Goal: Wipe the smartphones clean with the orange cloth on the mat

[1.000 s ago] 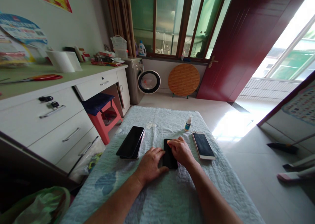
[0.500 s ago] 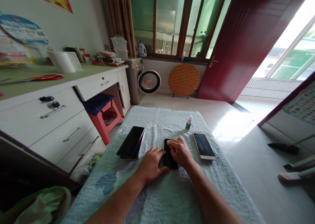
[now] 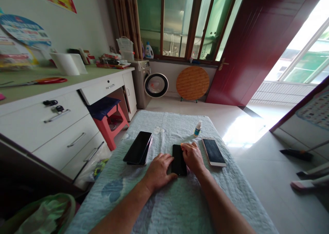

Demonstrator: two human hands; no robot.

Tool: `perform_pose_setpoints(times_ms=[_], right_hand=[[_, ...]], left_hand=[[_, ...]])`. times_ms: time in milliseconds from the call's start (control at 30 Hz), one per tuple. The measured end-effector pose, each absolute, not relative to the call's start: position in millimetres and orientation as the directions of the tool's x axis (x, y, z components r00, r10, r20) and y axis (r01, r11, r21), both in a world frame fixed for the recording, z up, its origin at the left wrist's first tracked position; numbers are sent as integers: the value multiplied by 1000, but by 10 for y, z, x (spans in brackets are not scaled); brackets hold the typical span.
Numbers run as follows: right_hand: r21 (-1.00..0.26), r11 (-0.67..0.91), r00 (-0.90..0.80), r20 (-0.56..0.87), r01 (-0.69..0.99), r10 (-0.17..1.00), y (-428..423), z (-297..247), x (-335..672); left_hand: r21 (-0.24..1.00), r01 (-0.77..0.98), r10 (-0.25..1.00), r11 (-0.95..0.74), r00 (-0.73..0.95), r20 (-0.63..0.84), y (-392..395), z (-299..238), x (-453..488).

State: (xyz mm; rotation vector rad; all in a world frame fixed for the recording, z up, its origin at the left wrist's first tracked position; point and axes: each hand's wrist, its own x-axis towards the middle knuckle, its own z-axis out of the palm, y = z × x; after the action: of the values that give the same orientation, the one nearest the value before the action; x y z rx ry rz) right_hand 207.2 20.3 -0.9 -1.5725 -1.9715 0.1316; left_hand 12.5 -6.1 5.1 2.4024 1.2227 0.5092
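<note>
My left hand lies at the left side of a black phone, its fingertips against the long edge and its thumb stretched toward the near left corner; that grip is spread, thumb and fingers well apart, steadying rather than wrapping round it. My right hand is bent over the far right part of the phone, and there my grip is closed, pinching a small orange piece at the far right corner; my fingers cover most of the piece, so I cannot tell its full shape. The phone lies flat, dark screen up, on the cloth-covered counter, between my two hands. Beyond my left hand and to its left sits a phone stack, the black one on top lying askew over what is below. Just to the right of my right hand a pale-framed phone lies flat with its screen up. A small spray bottle stands upright beyond my right hand, near the far end of that pale-framed phone. A red stool stands to the left, by the white desk.
</note>
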Motion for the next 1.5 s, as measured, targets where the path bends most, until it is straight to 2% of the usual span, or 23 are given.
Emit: perform_pose_setpoints(times_ms=[133, 300, 400, 767, 967, 1200, 1500], right_hand=[[-458, 316, -134, 387, 831, 912, 192, -24, 2051], [-507, 459, -269, 404, 730, 874, 176, -56, 1988], [-509, 491, -312, 399, 707, 862, 175, -63, 1963], [-454, 470, -322, 366, 757, 873, 196, -24, 2026], [-412, 343, -179, 387, 844, 904, 224, -61, 2086], [-389, 255, -104, 370, 885, 923, 242, -70, 2134], [-421, 360, -214, 356, 833, 910, 221, -51, 2070]], left_hand=[[503, 678, 823, -536, 553, 132, -55, 44, 122], [498, 676, 818, -543, 560, 131, -56, 44, 123], [498, 673, 815, -547, 563, 134, -54, 46, 124], [493, 680, 818, -543, 561, 127, -56, 67, 128], [498, 679, 822, -540, 551, 140, -66, 57, 126], [496, 683, 824, -537, 551, 133, -66, 54, 128], [501, 677, 823, -539, 550, 142, -62, 56, 124]])
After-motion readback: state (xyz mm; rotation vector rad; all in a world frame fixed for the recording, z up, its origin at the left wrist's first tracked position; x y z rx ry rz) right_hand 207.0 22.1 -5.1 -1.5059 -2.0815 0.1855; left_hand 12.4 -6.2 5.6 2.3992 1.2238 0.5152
